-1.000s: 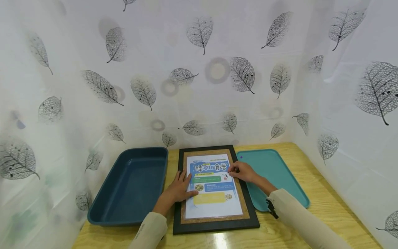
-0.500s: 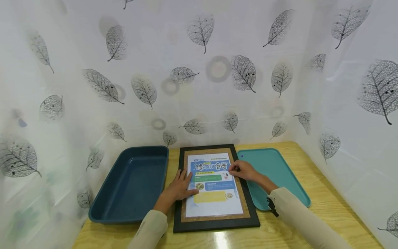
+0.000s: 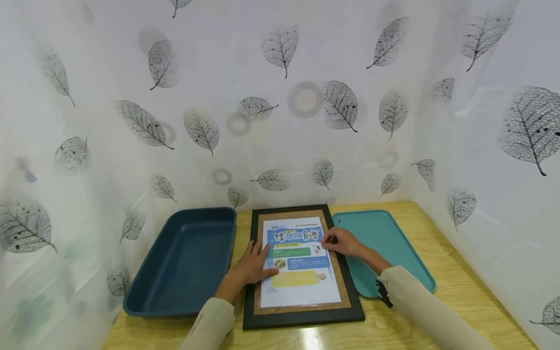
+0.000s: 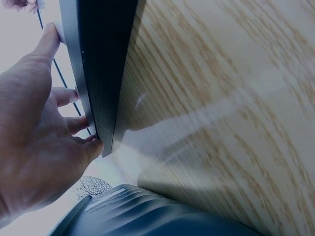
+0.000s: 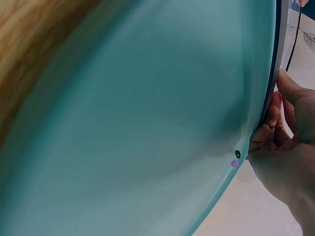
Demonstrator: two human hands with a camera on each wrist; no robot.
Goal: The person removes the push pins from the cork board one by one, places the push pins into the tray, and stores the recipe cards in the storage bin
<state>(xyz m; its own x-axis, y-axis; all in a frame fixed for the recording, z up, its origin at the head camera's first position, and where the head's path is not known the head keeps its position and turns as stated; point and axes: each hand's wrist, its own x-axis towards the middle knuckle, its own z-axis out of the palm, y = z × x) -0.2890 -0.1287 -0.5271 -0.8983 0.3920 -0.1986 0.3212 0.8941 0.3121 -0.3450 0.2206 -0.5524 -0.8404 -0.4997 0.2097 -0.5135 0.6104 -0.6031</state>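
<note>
A printed poster (image 3: pixel 302 294) with blue, green and yellow blocks lies on a cork board (image 3: pixel 267 309) in a black frame (image 3: pixel 306 318). My left hand (image 3: pixel 250 265) rests on its left side, fingers spread and thumb reaching over the printed area. In the left wrist view, several fingertips touch near the black frame's edge. My right hand (image 3: pixel 343 241) pinches the poster's right edge between thumb and forefinger, the other fingers curled. In the right wrist view, the right hand (image 5: pixel 290 142) is above the frame's side; whatever lies between its fingertips is hidden.
A deep dark-blue tray (image 3: pixel 185 262) stands left of the board. To the right lies a flat teal tray (image 3: pixel 385 243), partly under the right forearm. A small purple round piece (image 5: pixel 235 163) and a dark shiny one (image 5: pixel 237 154) sit at its far edge. Leaf-patterned curtains (image 3: pixel 280 146) enclose the table.
The hands and poster stay almost in place. The whole head view shifts slightly up and then back down.
</note>
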